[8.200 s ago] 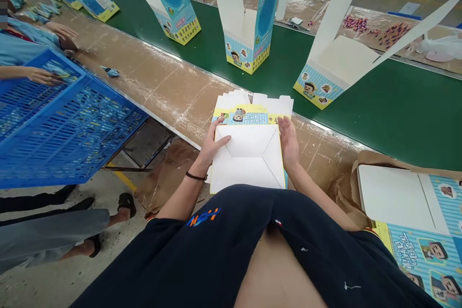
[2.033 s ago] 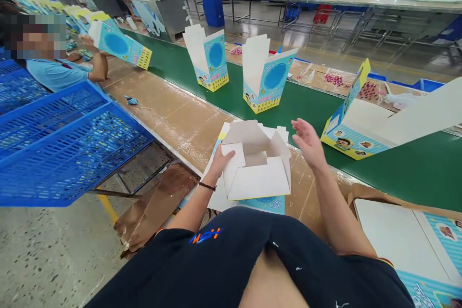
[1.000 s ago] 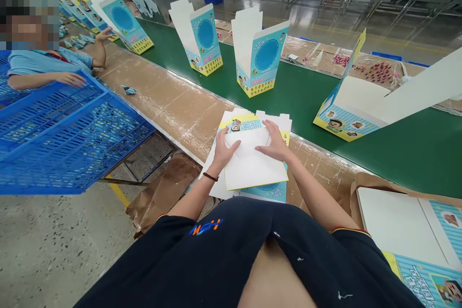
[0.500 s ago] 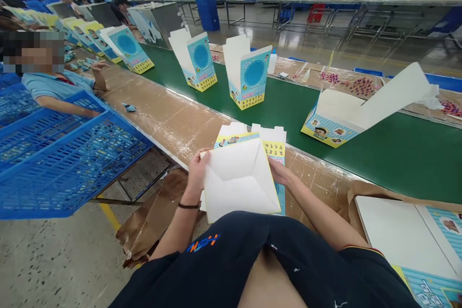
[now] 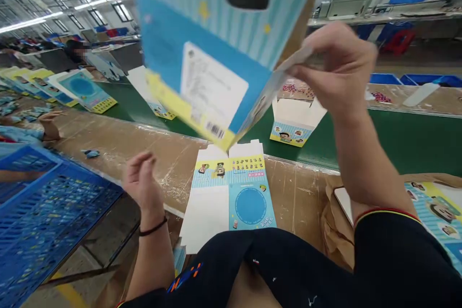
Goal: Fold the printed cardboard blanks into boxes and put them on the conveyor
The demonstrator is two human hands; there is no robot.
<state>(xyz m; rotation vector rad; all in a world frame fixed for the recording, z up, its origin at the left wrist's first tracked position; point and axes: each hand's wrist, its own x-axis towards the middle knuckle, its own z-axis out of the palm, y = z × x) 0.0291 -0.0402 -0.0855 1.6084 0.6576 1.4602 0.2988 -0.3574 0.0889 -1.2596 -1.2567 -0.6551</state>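
My right hand point(image 5: 339, 67) is raised high and pinches the edge of a blue striped cardboard carton point(image 5: 205, 57), which is folded, blurred and close to the camera. Its printed underside shows a white label and a barcode. My left hand point(image 5: 142, 178) hangs in the air above the bench with its fingers loosely curled, holding nothing. Below it and to the right, a flat printed carton blank point(image 5: 249, 204) lies on the bench. The blank's near end is hidden behind my dark shirt point(image 5: 260, 260).
A green conveyor belt point(image 5: 397, 139) runs behind the bench and carries upright open cartons point(image 5: 292, 125). A blue plastic crate point(image 5: 54, 211) tilts at the left, near a co-worker's hand point(image 5: 50, 122). More printed blanks point(image 5: 440, 211) lie on brown paper at the right.
My right hand has lifted the carton from the bench up towards the camera. My left hand has let go, and the flat blank beneath now shows. The view has tilted.
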